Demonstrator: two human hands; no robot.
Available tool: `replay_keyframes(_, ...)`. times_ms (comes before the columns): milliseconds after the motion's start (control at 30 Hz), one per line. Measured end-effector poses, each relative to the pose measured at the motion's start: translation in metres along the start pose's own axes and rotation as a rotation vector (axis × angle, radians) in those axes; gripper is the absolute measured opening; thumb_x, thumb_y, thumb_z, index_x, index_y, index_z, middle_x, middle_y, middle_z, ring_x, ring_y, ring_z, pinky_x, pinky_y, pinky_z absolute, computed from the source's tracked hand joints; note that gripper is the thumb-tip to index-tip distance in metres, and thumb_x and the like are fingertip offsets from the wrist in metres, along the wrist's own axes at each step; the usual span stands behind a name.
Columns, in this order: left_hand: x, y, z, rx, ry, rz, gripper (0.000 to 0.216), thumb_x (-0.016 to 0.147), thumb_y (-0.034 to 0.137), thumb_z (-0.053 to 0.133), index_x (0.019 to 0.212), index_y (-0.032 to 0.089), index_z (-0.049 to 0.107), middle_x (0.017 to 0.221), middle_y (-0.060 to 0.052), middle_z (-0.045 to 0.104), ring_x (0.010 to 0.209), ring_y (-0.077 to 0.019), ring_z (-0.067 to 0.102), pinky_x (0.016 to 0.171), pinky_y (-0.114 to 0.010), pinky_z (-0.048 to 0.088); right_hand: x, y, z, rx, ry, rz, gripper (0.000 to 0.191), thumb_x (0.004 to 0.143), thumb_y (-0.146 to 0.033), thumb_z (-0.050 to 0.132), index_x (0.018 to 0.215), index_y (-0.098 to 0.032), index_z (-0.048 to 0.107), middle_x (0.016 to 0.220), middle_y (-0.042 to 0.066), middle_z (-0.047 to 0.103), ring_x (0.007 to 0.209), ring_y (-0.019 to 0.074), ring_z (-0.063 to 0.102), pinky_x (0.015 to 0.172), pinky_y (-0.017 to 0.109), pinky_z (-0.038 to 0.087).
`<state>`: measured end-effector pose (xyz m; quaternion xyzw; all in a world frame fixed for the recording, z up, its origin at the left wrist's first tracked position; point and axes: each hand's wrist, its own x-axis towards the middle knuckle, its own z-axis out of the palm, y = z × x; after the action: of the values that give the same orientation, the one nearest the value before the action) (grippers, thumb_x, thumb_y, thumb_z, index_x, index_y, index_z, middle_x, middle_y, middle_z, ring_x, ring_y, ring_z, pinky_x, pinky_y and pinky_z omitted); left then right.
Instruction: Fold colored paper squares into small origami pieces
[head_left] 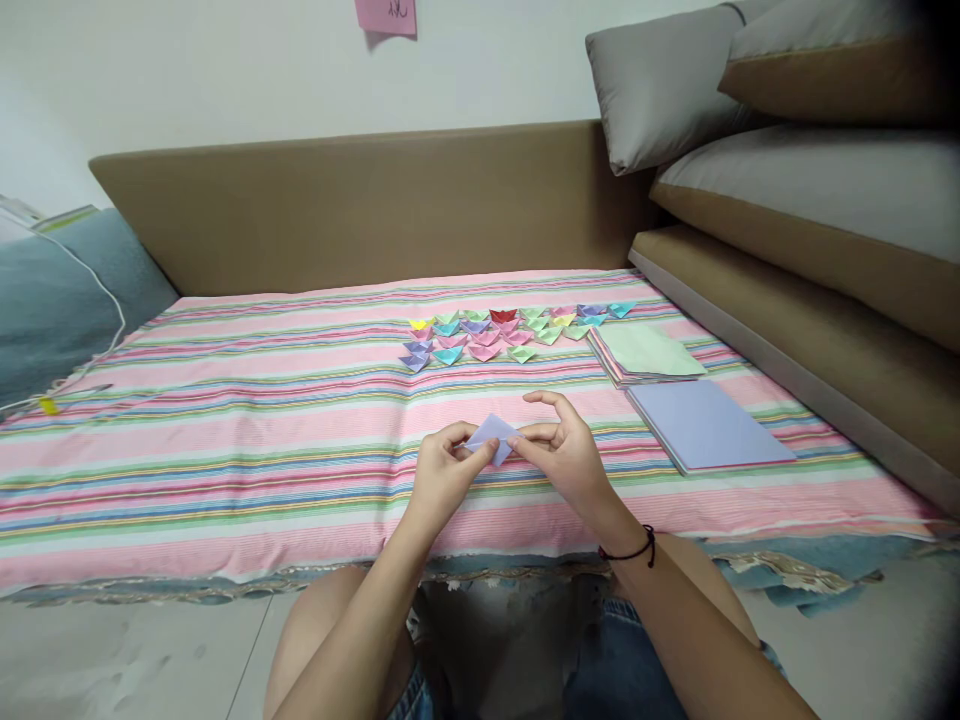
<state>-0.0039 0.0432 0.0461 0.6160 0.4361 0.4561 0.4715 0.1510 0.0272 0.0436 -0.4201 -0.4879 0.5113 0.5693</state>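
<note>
Between my hands is a small piece of folded lavender paper (493, 430), diamond-shaped, held above the striped cloth. My left hand (448, 463) pinches its left side between thumb and fingers. On its right side my right hand (566, 447) grips it with thumb and a finger, while the index finger is raised and curved away. Beyond my hands, several rows of folded paper boats (485, 352) in pink, green, blue, purple, yellow and red stand on the cloth.
To the right lie a stack of light green paper (651, 352) and a stack of lavender paper (712, 425). Grey and brown cushions (810, 190) are piled at the right. A white cable (112, 295) runs along the left. The striped cloth (187, 430) covers the seat.
</note>
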Motion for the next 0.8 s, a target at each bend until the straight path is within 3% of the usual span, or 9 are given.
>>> replay_keyframes(100, 0.002, 0.002, -0.004, -0.047, -0.033, -0.036, 0.019, 0.069, 0.031, 0.068, 0.071, 0.013, 0.067, 0.069, -0.004, 0.066, 0.064, -0.0156, 0.059, 0.060, -0.024, 0.046, 0.001, -0.003, -0.003, 0.002, 0.020, -0.004, 0.047, 0.068, -0.027, 0.071, 0.104, -0.022, 0.042, 0.065, -0.001, 0.070, 0.065, 0.0187, 0.068, 0.064, 0.029, 0.053)
replay_keyframes(267, 0.005, 0.004, -0.011, 0.002, 0.014, -0.034, 0.019, 0.063, 0.032, 0.074, 0.062, 0.014, 0.068, 0.062, -0.003, 0.065, 0.059, -0.0143, 0.058, 0.056, -0.023, 0.044, 0.002, -0.003, -0.006, -0.028, 0.003, -0.001, 0.039, 0.070, -0.026, 0.069, 0.103, -0.021, 0.049, 0.067, 0.001, 0.071, 0.066, 0.0195, 0.068, 0.064, 0.030, 0.053)
replay_keyframes(400, 0.005, 0.004, -0.013, 0.060, 0.043, 0.047, 0.019, 0.065, 0.032, 0.073, 0.063, 0.014, 0.068, 0.063, -0.003, 0.063, 0.057, -0.0126, 0.055, 0.052, -0.022, 0.042, 0.002, 0.002, -0.006, -0.163, 0.006, -0.129, 0.015, 0.071, -0.026, 0.068, 0.083, -0.018, 0.065, 0.076, 0.005, 0.071, 0.070, 0.0196, 0.067, 0.065, 0.030, 0.054)
replay_keyframes(467, 0.003, 0.004, -0.013, 0.038, 0.041, 0.063, 0.018, 0.067, 0.030, 0.072, 0.075, 0.014, 0.068, 0.075, -0.004, 0.063, 0.058, -0.0112, 0.056, 0.052, -0.021, 0.043, 0.002, 0.003, -0.007, -0.197, 0.023, -0.192, 0.009, 0.073, -0.025, 0.065, 0.079, -0.019, 0.068, 0.079, 0.005, 0.070, 0.068, 0.0187, 0.066, 0.063, 0.030, 0.054)
replay_keyframes(567, -0.001, 0.006, -0.014, -0.087, -0.090, 0.012, 0.040, 0.072, 0.027, 0.066, 0.110, 0.022, 0.056, 0.101, -0.005, 0.058, 0.064, -0.0104, 0.061, 0.060, -0.024, 0.051, 0.001, 0.001, -0.007, -0.220, 0.031, -0.299, 0.011, 0.077, -0.020, 0.060, 0.082, -0.020, 0.069, 0.085, 0.006, 0.070, 0.076, 0.0195, 0.067, 0.068, 0.033, 0.056)
replay_keyframes(633, -0.004, 0.007, -0.015, -0.163, -0.246, -0.041, 0.056, 0.076, 0.025, 0.063, 0.127, 0.030, 0.040, 0.102, -0.004, 0.055, 0.066, -0.0120, 0.064, 0.065, -0.028, 0.053, 0.000, -0.002, -0.008, -0.281, 0.022, -0.418, 0.014, 0.076, -0.014, 0.058, 0.080, -0.021, 0.069, 0.088, 0.006, 0.070, 0.084, 0.0210, 0.065, 0.075, 0.035, 0.055)
replay_keyframes(700, -0.006, 0.008, -0.015, -0.193, -0.342, -0.042, 0.059, 0.077, 0.024, 0.062, 0.130, 0.030, 0.037, 0.099, -0.004, 0.056, 0.068, -0.0139, 0.065, 0.066, -0.030, 0.054, 0.000, -0.005, -0.008, -0.346, -0.006, -0.517, 0.019, 0.074, -0.009, 0.057, 0.078, -0.022, 0.069, 0.087, 0.006, 0.069, 0.086, 0.0213, 0.064, 0.078, 0.037, 0.053)
replay_keyframes(800, -0.005, 0.008, -0.016, -0.114, -0.289, 0.104, 0.035, 0.076, 0.019, 0.063, 0.110, 0.022, 0.060, 0.098, -0.007, 0.060, 0.082, -0.0175, 0.062, 0.073, -0.028, 0.050, -0.001, -0.006, -0.009, -0.367, -0.041, -0.578, 0.021, 0.072, -0.007, 0.058, 0.078, -0.024, 0.070, 0.088, 0.006, 0.066, 0.087, 0.0209, 0.062, 0.079, 0.038, 0.053)
